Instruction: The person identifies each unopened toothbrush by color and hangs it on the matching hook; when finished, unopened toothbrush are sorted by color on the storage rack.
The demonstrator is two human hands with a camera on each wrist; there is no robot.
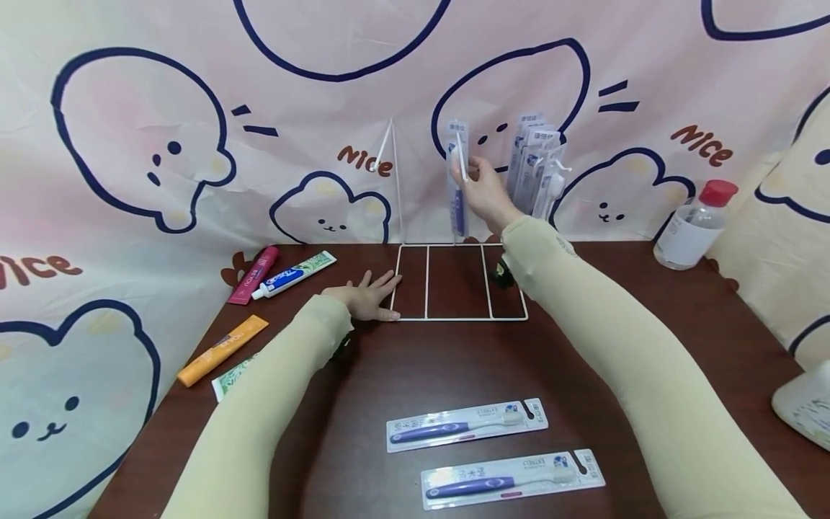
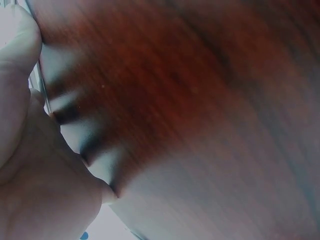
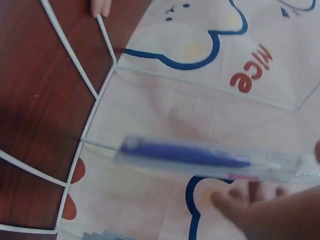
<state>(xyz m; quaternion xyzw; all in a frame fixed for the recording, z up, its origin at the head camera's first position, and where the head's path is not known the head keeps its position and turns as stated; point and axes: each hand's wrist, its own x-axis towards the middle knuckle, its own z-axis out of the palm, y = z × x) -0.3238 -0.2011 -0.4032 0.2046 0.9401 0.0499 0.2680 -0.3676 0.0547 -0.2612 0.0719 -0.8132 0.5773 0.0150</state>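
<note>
Evidently, the two hands share the work here. The right hand (image 1: 485,187) pinches, as it seems, the edge of one packed brush (image 1: 459,209) near its upper part, and keeps it upright just beside a white hook (image 1: 462,155) of the wire rack (image 1: 454,318). This grip probably lets the hole of the card face the hook; whether the hook is already through it, I cannot tell. The left hand (image 1: 368,295) lies at the left side of the rack's base, its fingers spread and touching the wire, perhaps because such a light rack could slide or tip. Just to the right of the right hand, several packs (image 1: 534,158) hang close together, one before another, so they take little room. Two more brushes, the far one (image 1: 467,425) and the near one (image 1: 512,479), lie flat on the surface (image 1: 363,432), closer to the person than both hands, likely for easy reach. Four tubes (image 1: 222,351) lie left of the left hand, apart from the brushes.
</note>
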